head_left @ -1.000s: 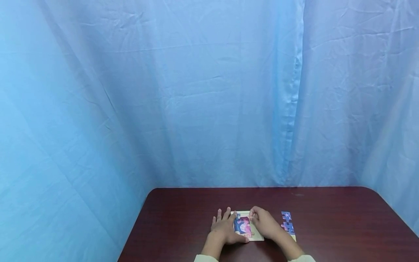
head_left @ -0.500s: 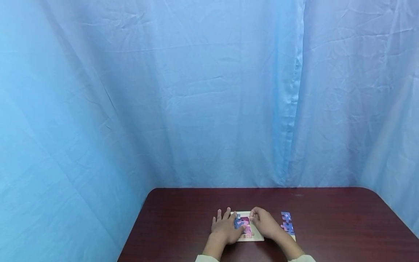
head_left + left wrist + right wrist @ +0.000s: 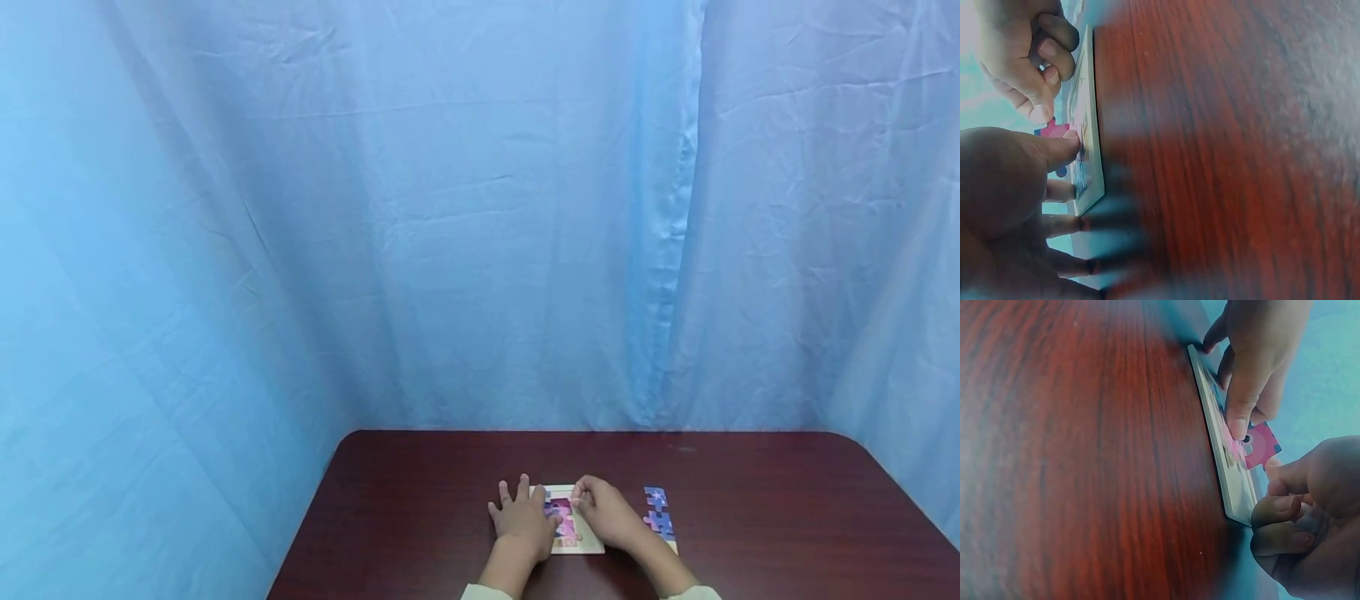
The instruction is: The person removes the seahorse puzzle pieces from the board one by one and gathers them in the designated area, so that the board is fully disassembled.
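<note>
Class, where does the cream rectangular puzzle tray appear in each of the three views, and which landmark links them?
Head: the cream rectangular puzzle tray lies low, right of centre, partly covered.
Left wrist: the tray is left of centre, a narrow upright strip.
Right wrist: the tray is right of centre, a narrow slanting strip.
Shared landmark: the bare right hand, close to it in all three.

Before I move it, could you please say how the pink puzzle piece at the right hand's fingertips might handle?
The pink puzzle piece is probably stiff, as it tilts up from the tray without visibly bending. Small beside the right hand, it is likely light. Its flat shape makes rolling unlikely.
</note>
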Demonstrator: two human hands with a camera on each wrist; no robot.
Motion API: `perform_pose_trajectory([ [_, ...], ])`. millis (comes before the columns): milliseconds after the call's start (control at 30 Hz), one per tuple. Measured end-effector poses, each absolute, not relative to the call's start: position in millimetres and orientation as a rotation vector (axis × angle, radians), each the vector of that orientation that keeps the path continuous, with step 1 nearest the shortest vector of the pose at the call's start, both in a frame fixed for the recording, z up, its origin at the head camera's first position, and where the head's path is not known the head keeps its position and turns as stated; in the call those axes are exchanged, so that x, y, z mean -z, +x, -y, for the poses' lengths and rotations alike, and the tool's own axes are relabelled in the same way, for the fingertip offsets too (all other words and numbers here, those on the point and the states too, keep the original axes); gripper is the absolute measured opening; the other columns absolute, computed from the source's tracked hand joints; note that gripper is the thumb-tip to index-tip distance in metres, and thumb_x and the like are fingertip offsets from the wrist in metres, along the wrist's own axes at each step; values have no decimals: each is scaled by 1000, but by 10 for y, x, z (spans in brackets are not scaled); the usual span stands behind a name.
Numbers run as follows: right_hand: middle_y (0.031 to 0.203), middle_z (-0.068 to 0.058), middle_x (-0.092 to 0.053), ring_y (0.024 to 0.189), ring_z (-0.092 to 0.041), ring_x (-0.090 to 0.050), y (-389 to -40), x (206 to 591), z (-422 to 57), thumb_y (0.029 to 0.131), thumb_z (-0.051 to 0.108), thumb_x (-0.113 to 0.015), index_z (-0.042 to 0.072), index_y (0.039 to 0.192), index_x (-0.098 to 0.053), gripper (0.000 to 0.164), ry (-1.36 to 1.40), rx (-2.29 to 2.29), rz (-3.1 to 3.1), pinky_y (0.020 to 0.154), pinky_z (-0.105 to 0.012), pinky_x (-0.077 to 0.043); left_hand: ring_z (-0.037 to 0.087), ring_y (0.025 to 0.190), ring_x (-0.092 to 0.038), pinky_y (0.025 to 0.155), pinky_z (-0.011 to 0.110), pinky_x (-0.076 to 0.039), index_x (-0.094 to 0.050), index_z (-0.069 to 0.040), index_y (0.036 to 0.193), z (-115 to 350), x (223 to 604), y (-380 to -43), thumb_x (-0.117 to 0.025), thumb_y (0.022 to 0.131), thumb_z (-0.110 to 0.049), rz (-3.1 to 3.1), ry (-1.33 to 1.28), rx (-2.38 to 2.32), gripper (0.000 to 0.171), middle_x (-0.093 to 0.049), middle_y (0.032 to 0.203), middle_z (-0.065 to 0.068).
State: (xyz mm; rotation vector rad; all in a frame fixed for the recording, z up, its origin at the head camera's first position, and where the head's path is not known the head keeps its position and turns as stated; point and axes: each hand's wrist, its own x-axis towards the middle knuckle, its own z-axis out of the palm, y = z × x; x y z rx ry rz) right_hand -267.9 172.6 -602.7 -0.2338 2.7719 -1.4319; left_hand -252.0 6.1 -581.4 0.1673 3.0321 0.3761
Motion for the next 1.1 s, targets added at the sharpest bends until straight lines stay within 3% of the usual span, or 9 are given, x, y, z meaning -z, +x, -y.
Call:
perform_pose_trajectory([
  [733,70,2,-47,60,-8,-41,-2707,6040,-1698,102,6,-64,15,91,-58,16,-233,1287,-2857,59,-25,-36,45,151,-46,112,66,-47,-60,-23,148,-101,5728,-2562,-68,98,-50,-3022,133,-251,57,-53,162,6],
  [867,81,3,-52,68,-5,-45,-2719,6046,-1713,100,4,-67,16,89,-60,18,-263,1290,-2879,65,-23,-40,44,151,-46,112,67,-47,-60,-23,149,-101,5717,-2555,-68,98,-50,-3018,133,-240,58,-53,162,6],
  [1100,78,-1,-62,57,-3,-47,-2735,6047,-1732,91,1,-71,10,95,-61,14,-276,1452,-2804,55,-22,-42,44,153,-44,113,67,-47,-59,-21,149,-102,5705,-2539,-68,99,-50,-2999,133,-256,59,-51,163,6],
])
